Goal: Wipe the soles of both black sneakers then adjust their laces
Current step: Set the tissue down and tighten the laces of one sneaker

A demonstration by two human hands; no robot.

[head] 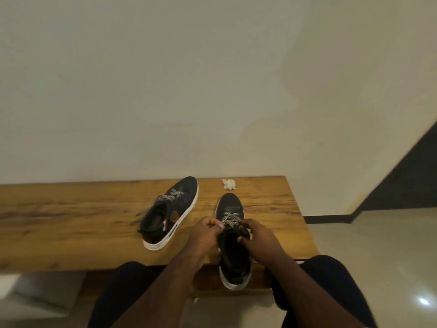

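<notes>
Hands on the near sneaker (233, 242) now: left hand (206, 235) and right hand (256, 237), fingers curled, pinching its laces (230, 220) from either side. Shoe's long axis runs straight away, heel overhanging the surface (71, 221). Other sneaker (169, 213) lies well left, nearer the left hand; tissue (229, 184) sits beyond.

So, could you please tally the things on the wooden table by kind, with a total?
Black sneakers: 2, one lying apart and one gripped at the laces by the left hand and right hand
White crumpled wipe: 1
Total on the table: 3
</notes>
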